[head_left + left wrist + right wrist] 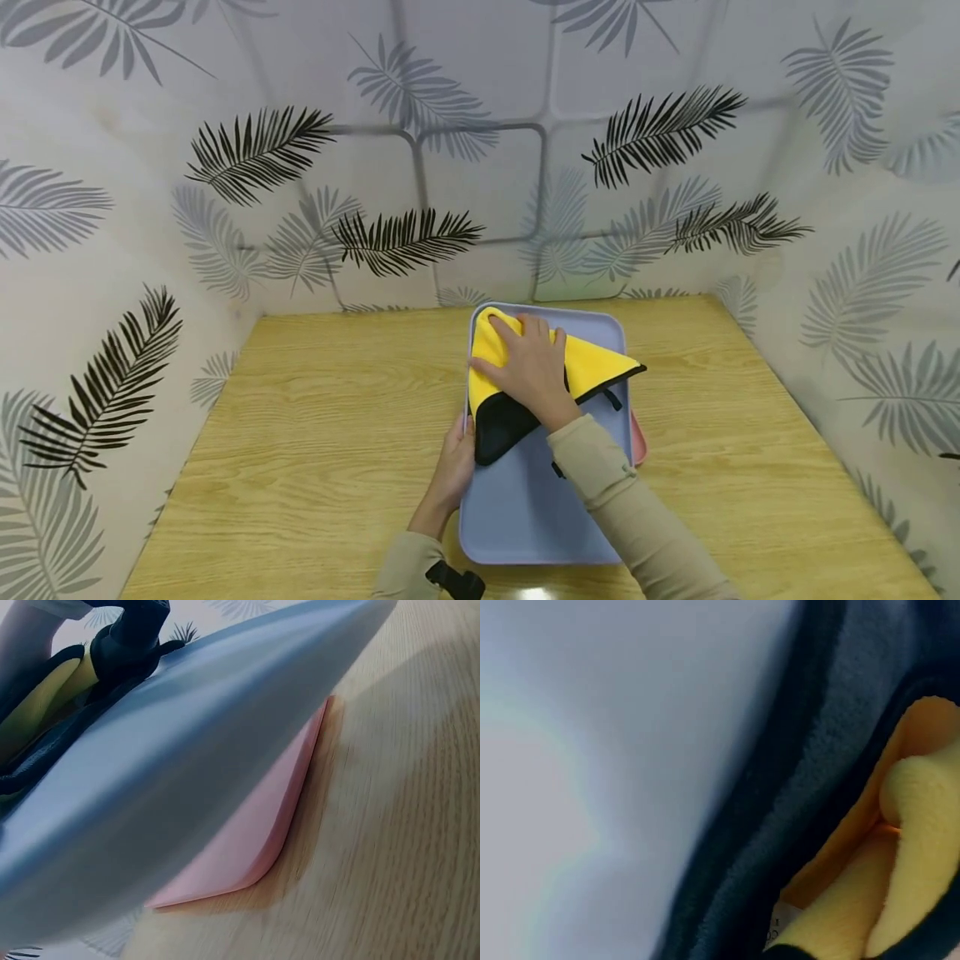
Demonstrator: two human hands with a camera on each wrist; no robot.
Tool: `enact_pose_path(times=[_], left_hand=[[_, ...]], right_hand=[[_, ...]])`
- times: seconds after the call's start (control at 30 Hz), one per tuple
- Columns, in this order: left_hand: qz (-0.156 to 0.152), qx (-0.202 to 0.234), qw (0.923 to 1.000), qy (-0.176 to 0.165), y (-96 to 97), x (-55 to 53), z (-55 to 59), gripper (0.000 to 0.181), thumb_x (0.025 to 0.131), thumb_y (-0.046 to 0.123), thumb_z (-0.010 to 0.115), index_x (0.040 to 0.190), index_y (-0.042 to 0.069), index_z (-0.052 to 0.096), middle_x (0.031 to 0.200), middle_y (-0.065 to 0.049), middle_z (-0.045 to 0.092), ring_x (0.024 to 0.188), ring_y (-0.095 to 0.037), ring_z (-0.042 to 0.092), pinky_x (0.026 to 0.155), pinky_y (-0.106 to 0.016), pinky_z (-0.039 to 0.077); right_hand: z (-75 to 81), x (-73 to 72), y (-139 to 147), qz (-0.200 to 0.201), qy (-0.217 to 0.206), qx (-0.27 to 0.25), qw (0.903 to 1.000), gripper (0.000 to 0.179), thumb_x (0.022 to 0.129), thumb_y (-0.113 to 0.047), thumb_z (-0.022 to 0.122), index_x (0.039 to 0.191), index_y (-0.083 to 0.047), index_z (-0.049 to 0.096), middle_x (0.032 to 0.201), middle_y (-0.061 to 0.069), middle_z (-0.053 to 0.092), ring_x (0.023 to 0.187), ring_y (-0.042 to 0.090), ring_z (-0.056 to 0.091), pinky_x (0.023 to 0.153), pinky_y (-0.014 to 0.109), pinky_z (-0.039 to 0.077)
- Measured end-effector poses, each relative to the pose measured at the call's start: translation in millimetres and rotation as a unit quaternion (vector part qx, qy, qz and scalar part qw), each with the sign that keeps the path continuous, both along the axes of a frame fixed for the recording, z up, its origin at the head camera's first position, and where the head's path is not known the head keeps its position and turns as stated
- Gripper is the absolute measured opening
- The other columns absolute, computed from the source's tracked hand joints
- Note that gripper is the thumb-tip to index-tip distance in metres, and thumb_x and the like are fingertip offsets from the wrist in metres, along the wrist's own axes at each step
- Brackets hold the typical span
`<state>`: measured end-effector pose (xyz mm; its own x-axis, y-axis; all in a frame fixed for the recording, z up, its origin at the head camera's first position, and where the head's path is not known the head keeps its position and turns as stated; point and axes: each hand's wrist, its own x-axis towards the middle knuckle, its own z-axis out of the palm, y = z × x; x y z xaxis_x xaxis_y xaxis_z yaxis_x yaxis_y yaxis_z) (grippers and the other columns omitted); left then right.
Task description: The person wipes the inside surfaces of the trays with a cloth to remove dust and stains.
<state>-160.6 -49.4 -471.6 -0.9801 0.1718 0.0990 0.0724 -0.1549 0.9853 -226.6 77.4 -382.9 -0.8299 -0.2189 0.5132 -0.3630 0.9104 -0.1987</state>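
Note:
A light blue rectangular tray (pixel 540 517) is held at its left side by my left hand (pixel 453 462). In the left wrist view the tray's edge (pixel 187 772) stands tilted above a pink flat piece with a rounded corner (pixel 247 840). A yellow cloth with dark trim and a dark side (pixel 600 362) lies over the tray's far part, one corner poking past the right rim. My right hand (pixel 528 367) presses on this cloth near the far left corner, fingers spread. Close up, the right wrist view shows folds of the cloth (pixel 922 825) beside the pale tray surface (pixel 592 787).
The wooden table (pixel 322 433) carries the pink piece, whose edge (pixel 638 440) shows right of the blue tray. Leaf-patterned fabric (pixel 480 183) hangs behind the table and along both sides. A black strap with a small device (pixel 456 581) sits on my left wrist.

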Motion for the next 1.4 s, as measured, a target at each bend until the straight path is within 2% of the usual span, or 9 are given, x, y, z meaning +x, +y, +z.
enact_pose_path(times=[0.1,0.2,0.43,0.67,0.8,0.97,1.17,1.27,1.4], left_hand=[[-0.004,0.008,1.0000,0.002,2.1,0.1,-0.1,0.042,0.100,0.022,0.022,0.130,-0.005,0.034,0.125,-0.018,0.044,0.115,-0.020,0.038,0.097,-0.035,0.027],[-0.005,0.001,1.0000,0.008,2.8,1.5,0.0,0.041,0.100,0.021,0.022,0.129,-0.007,0.035,0.125,-0.019,0.043,0.116,-0.022,0.037,0.098,-0.037,0.026],[-0.004,-0.023,0.9995,0.020,2.6,3.6,-1.0,0.038,0.100,0.019,0.023,0.119,-0.009,0.040,0.108,-0.013,0.047,0.101,-0.016,0.041,0.088,-0.028,0.033],[-0.005,-0.057,0.9979,0.031,2.4,16.3,30.2,0.027,0.099,0.008,0.025,0.097,-0.011,0.043,0.079,-0.003,0.039,0.078,-0.014,0.039,0.071,-0.024,0.033],[-0.001,-0.071,0.9970,0.029,2.3,16.9,32.6,0.025,0.099,0.007,0.026,0.094,-0.010,0.043,0.076,-0.003,0.036,0.075,-0.015,0.037,0.068,-0.024,0.031],[0.001,-0.066,0.9975,0.025,2.4,14.5,28.5,0.026,0.099,0.008,0.026,0.099,-0.011,0.044,0.080,-0.004,0.039,0.078,-0.015,0.039,0.071,-0.025,0.032],[-0.006,-0.036,0.9992,0.015,2.7,6.1,9.3,0.033,0.100,0.016,0.027,0.117,-0.008,0.042,0.099,-0.008,0.047,0.093,-0.015,0.042,0.082,-0.027,0.034],[-0.004,-0.028,0.9994,0.021,3.7,4.6,4.0,0.035,0.100,0.020,0.027,0.116,-0.007,0.042,0.098,-0.008,0.047,0.093,-0.014,0.042,0.082,-0.026,0.035],[0.004,-0.022,0.9993,0.030,4.9,4.9,2.2,0.035,0.100,0.022,0.028,0.110,-0.008,0.043,0.089,-0.005,0.046,0.085,-0.014,0.043,0.076,-0.025,0.036]], right_hand=[[-0.3,0.4,-0.3,-0.020,-0.007,0.029,0.9994,0.060,0.077,-0.057,0.057,0.124,-0.020,0.051,0.109,0.021,0.049,0.094,0.034,0.047,0.071,0.049,0.034],[0.0,0.8,-0.4,-0.034,-0.014,0.048,0.9981,0.057,0.079,-0.055,0.056,0.125,-0.021,0.050,0.099,0.021,0.052,0.082,0.033,0.049,0.063,0.044,0.036],[-1.8,-0.6,-1.1,-0.033,0.011,0.045,0.9984,0.044,0.083,-0.038,0.057,0.121,-0.016,0.053,0.079,0.017,0.053,0.059,0.029,0.049,0.051,0.038,0.036],[-0.8,-2.7,-2.2,-0.044,0.041,0.024,0.9979,0.040,0.082,-0.032,0.060,0.116,-0.012,0.057,0.070,0.014,0.053,0.050,0.027,0.048,0.046,0.036,0.037],[-0.3,-2.8,-1.6,-0.041,0.047,0.018,0.9979,0.040,0.082,-0.031,0.060,0.116,-0.011,0.058,0.069,0.014,0.053,0.049,0.026,0.047,0.045,0.036,0.036],[-0.4,-4.0,-0.9,-0.039,0.053,0.015,0.9977,0.040,0.082,-0.031,0.060,0.116,-0.011,0.058,0.068,0.013,0.052,0.047,0.025,0.044,0.044,0.035,0.035],[-0.7,-5.9,-0.2,-0.039,0.035,0.011,0.9986,0.041,0.083,-0.032,0.059,0.118,-0.011,0.058,0.069,0.014,0.053,0.048,0.025,0.044,0.045,0.035,0.035],[-0.3,-7.1,0.9,-0.043,0.012,0.016,0.9989,0.042,0.084,-0.034,0.058,0.119,-0.011,0.057,0.073,0.015,0.055,0.051,0.026,0.047,0.047,0.036,0.037],[1.2,-8.0,4.0,-0.051,-0.019,0.026,0.9982,0.045,0.085,-0.037,0.056,0.122,-0.012,0.055,0.078,0.016,0.057,0.055,0.027,0.051,0.049,0.037,0.040]])
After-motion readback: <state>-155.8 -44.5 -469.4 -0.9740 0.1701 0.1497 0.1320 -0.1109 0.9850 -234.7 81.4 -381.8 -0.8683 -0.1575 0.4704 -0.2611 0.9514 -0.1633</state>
